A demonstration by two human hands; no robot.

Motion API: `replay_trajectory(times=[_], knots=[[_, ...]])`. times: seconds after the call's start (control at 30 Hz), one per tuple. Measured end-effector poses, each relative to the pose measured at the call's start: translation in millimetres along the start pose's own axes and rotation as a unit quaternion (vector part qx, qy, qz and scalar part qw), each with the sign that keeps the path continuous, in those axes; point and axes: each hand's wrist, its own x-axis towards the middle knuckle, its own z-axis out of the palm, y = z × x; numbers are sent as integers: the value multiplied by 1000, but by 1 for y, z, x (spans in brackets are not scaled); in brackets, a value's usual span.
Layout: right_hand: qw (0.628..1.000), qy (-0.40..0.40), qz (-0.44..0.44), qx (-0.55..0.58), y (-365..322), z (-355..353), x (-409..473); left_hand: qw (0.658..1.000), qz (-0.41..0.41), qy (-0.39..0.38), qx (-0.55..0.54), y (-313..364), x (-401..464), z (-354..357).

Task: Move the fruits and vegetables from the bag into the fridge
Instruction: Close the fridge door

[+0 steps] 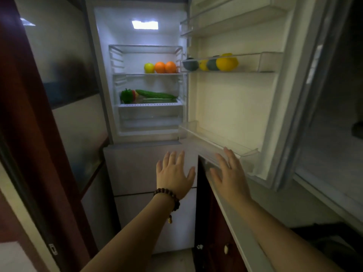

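Observation:
The fridge (102, 75) stands open and lit. On its upper shelf sit a green apple (149, 67) and two oranges (165, 67). The shelf below holds a green pepper (126, 96) and a long cucumber (156, 94). The open door's (231, 99) middle rack carries yellow lemons (225, 63) and dark round fruits (190, 64). My left hand (173, 173), with a bead bracelet at the wrist, is spread and empty in front of the lower fridge door. My right hand (229, 171) is spread and empty by the door's bottom rack (208, 138). No bag is in view.
A dark red cabinet frame (29, 114) with glass panels stands on the left. A pale countertop edge (235, 222) runs below the open door on the right, with a dark cabinet (212, 222) under it. The fridge's lower doors (141, 169) are closed.

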Motion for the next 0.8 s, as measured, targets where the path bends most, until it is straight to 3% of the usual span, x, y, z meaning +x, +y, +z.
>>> replay_trajectory(times=[0.13, 0.37, 0.6, 0.8], knots=[[998, 14, 23, -65, 30, -31, 0, 1000, 20, -4, -18, 9, -6, 3], [964, -206, 118, -123, 65, -49, 10, 999, 22, -18, -24, 20, -20, 8], [971, -171, 97, -136, 60, -48, 9, 1000, 8, -26, -6, 7, -30, 7], [981, -109, 16, -157, 33, -34, 2, 999, -24, -19, 10, -16, -36, -5]])
